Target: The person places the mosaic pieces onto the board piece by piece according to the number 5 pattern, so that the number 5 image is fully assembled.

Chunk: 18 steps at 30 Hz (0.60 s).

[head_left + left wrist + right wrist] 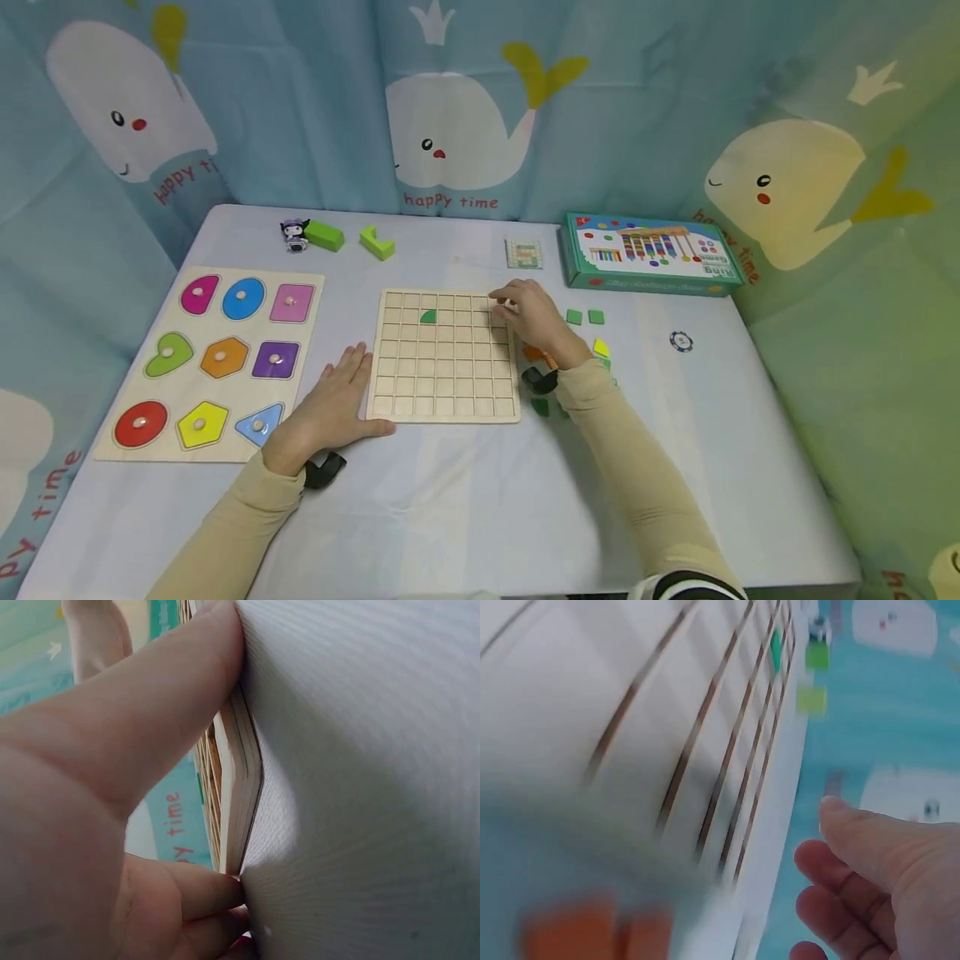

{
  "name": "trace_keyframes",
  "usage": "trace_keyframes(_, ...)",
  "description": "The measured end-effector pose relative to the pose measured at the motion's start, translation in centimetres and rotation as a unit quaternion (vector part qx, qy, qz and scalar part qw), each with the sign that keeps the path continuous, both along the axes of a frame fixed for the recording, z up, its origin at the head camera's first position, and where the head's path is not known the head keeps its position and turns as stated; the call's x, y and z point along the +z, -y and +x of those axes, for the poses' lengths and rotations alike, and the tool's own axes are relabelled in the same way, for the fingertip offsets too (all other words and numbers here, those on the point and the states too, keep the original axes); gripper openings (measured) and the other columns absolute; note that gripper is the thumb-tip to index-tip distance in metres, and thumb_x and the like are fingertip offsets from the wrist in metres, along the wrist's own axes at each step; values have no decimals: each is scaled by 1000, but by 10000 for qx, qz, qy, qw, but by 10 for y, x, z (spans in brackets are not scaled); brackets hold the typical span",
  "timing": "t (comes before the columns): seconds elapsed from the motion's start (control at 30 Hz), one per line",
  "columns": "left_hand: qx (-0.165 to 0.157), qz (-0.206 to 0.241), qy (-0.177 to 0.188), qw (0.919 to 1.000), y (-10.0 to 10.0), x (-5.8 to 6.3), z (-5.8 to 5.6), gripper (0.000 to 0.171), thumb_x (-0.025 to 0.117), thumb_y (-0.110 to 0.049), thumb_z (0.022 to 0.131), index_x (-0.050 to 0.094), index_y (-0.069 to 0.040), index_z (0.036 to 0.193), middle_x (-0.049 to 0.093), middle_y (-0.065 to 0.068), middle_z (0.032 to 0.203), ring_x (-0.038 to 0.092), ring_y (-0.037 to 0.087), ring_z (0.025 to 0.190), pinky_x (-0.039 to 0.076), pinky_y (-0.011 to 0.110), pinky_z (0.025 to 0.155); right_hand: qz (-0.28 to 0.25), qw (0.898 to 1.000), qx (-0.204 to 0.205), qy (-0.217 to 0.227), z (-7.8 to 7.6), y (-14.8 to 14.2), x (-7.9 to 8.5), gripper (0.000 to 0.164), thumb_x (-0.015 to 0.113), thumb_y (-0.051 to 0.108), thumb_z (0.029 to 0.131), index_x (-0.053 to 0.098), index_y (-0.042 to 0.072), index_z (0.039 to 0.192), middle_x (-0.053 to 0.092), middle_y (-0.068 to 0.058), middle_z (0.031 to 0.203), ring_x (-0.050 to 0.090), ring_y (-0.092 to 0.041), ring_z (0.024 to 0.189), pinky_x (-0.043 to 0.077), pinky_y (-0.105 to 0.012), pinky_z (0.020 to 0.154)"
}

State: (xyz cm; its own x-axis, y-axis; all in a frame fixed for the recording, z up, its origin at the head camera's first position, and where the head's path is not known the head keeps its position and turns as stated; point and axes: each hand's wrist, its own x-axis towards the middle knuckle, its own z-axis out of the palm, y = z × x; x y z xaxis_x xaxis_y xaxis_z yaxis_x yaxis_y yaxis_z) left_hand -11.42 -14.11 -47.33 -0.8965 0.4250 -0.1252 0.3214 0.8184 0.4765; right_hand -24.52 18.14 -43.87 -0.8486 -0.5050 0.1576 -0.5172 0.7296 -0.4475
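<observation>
A square wooden grid board (444, 369) lies in the middle of the table. One green quarter-circle tile (428, 317) sits in a cell of its upper part. My left hand (336, 407) rests at the board's lower left corner, fingers along the left side and thumb by the near edge. In the left wrist view, the thumb (172, 690) and fingers lie against the board's side (241, 780). Over the board's upper right corner hovers my right hand (534, 321). Its fingers (832, 911) are loosely bent in the right wrist view, with nothing visible between them and the thumb.
Loose green tiles (574, 317), a yellow tile (601, 347) and orange tiles (532, 353) lie right of the board. A shape puzzle (258, 333) lies left. Behind are green blocks (324, 236), a small figurine (296, 236) and a game box (652, 254). A chip (681, 342) lies far right.
</observation>
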Motion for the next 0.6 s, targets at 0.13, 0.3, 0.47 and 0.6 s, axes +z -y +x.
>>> trace_keyframes(0.13,0,-43,40,10000,0,1,1,111,77,-49,79,18,17,147,8,31,156,7,43,144,13,60,111,50,9998,-165,54,7,-41,0,22,70,4,90,71,-3,111,68,-11,95,58,-29,88,47,-41,79)
trace_keyframes(0.3,-12,-69,58,10000,0,2,1,111,77,-49,80,18,17,147,8,31,156,7,43,144,13,60,111,169,9996,3,243,18,-69,-3,22,72,2,88,72,-3,110,68,-10,92,57,-29,88,46,-45,83)
trace_keyframes(0.47,15,-51,61,10000,1,1,0,111,77,-50,80,18,17,147,8,31,156,7,43,144,12,60,111,435,9981,77,425,19,-71,-10,25,72,6,89,72,2,114,67,-6,92,54,-27,89,44,-42,83)
trace_keyframes(0.6,14,-9,22,10000,1,0,0,111,77,-50,79,19,17,147,9,31,156,7,43,144,12,61,111,561,9976,59,396,18,-69,-14,24,73,7,88,73,4,113,63,-5,88,52,-26,86,44,-41,79)
